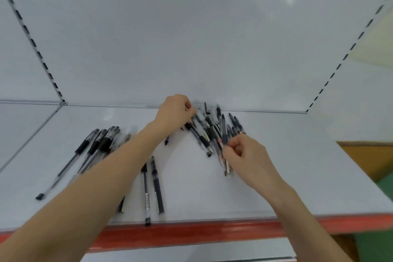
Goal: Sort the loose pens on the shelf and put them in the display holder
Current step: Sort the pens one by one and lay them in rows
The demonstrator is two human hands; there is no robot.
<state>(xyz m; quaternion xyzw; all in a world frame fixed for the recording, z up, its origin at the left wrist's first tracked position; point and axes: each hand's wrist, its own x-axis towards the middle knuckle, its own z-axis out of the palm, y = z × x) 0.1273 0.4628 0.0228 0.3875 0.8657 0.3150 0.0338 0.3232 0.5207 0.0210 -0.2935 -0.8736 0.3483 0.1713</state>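
No legible text anywhere. Dark print along the barrel of the clear pen [147, 199] lying near the front edge of the shelf [297, 176], too blurred to read. Small markings on the red-marked pen [220, 142] in the pile [209, 125] farther back, likewise smeared beyond reading.

We see bright, even light with soft glare on the shelf [191, 187]; the pens [209, 132] at its back are motion-blurred, shadows faint, and straight lines bow toward the frame edges.
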